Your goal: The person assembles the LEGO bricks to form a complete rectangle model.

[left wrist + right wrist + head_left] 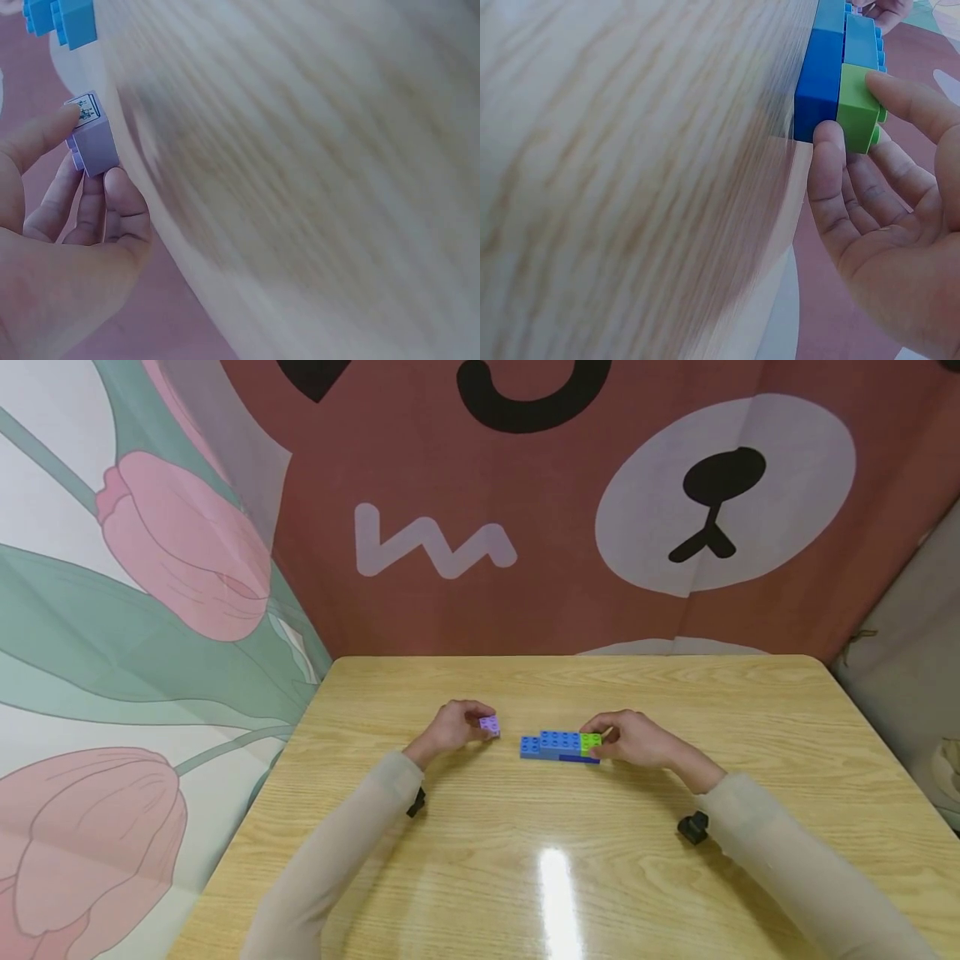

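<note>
My left hand (454,725) pinches a small purple toy brick (489,725) between thumb and fingers, to the left of a brick assembly. In the left wrist view, a printed panel shows on one side of the purple brick (96,142). The assembly lies on the table: light blue bricks (559,742) and a dark blue brick (817,86) below, with a green brick (590,743) on the right end of the upper layer. My right hand (637,739) grips the green brick, its thumb on one side and fingers on the other. A gap separates the purple brick from the assembly.
Everything lies on a wood-grain table (480,843) with a bright light reflection near its front. A curtain with a bear face (555,593) hangs behind the far edge, and a tulip-print cloth (187,543) hangs at the left. Black wrist devices (693,827) sit under the sleeves.
</note>
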`<state>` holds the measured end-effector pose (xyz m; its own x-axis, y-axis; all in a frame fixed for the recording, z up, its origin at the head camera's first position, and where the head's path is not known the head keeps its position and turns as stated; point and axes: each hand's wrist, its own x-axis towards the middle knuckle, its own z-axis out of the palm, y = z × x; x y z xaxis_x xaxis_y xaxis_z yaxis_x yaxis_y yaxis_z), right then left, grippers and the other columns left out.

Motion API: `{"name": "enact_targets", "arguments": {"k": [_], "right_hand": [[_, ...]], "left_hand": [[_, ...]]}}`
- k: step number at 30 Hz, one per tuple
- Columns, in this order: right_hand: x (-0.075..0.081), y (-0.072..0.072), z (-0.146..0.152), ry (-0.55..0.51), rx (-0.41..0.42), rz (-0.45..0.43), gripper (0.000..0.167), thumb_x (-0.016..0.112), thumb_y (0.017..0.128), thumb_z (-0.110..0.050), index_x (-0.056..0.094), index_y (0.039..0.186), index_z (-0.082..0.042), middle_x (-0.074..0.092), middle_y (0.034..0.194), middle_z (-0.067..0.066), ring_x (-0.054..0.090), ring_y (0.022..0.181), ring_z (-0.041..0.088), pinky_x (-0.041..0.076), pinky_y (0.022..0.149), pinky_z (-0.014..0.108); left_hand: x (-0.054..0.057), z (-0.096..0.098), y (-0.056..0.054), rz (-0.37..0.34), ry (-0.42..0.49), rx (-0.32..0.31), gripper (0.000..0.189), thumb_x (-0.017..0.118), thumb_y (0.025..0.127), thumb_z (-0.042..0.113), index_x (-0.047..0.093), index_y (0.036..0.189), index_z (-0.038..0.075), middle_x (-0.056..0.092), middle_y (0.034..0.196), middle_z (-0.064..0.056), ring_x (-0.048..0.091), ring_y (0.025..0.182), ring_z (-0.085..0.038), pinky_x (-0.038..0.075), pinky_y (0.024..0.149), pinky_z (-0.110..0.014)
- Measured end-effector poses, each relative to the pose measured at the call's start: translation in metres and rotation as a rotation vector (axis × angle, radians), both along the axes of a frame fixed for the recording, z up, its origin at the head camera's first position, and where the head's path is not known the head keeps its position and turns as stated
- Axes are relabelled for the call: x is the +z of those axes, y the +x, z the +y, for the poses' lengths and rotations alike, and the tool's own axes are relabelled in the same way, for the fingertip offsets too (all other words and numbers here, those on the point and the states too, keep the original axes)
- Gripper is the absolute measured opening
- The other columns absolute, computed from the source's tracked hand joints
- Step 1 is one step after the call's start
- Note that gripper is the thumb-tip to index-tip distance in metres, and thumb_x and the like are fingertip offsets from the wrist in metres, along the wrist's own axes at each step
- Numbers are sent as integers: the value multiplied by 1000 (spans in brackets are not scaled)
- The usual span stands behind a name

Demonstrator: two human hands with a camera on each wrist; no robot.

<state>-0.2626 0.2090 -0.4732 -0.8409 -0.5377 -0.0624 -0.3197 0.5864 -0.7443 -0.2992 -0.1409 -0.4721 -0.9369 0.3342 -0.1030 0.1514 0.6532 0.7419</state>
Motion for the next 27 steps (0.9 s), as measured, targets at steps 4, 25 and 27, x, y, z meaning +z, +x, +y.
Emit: {"name": "enact_targets", "arguments": {"k": [4, 25, 27], "right_hand": [[0, 0, 0, -4, -3, -6, 35, 76, 95, -16, 68, 128, -7, 66, 123, 10, 67, 98, 23, 56, 75, 35], [0, -1, 0, 0, 5, -2, 35, 75, 95, -18, 69, 128, -7, 66, 122, 10, 68, 97, 23, 56, 76, 36], [1, -1, 1, 5, 9, 5, 35, 75, 96, -18, 68, 128, -7, 66, 123, 11, 68, 98, 24, 57, 76, 37]], "left_hand": [[4, 1, 1, 3, 6, -10, 37, 79, 91, 8, 72, 127, 11, 68, 118, -2, 61, 106, -19, 51, 88, -35], [20, 27, 13, 5, 19, -151, 37, 81, 89, 7, 72, 125, 12, 68, 110, 3, 61, 104, -19, 52, 87, -33], [20, 30, 14, -6, 25, -160, 37, 80, 89, 6, 73, 125, 13, 68, 110, 4, 61, 104, -19, 52, 87, -32]]}}
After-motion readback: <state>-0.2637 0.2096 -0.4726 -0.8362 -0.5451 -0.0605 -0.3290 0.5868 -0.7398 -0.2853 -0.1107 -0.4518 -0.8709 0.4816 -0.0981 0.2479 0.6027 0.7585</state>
